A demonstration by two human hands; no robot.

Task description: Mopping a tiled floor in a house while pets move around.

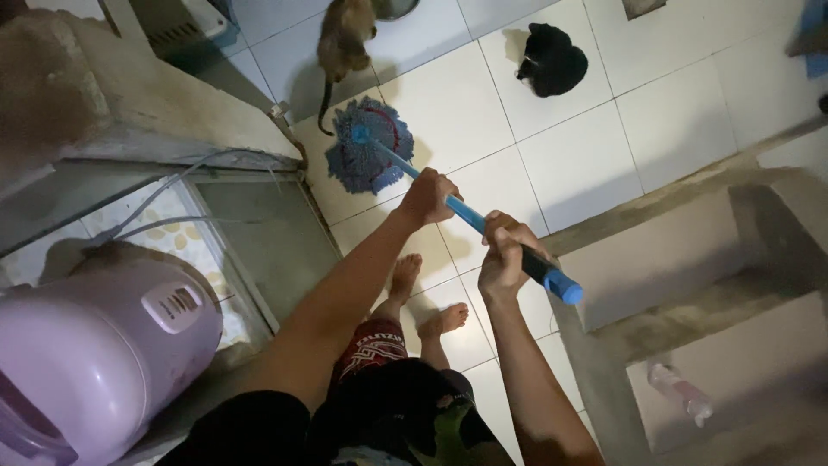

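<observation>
Gripping the blue mop handle (470, 220), the left hand (427, 198) clenches ahead of the right hand (504, 259); its round mop head (369, 147) rests on the tiled floor (569, 155) beyond them, near two cats.

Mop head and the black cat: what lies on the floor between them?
In the head view, only bare white floor tiles lie between the mop head and the black cat. The brown cat sits off to the other side.
</observation>
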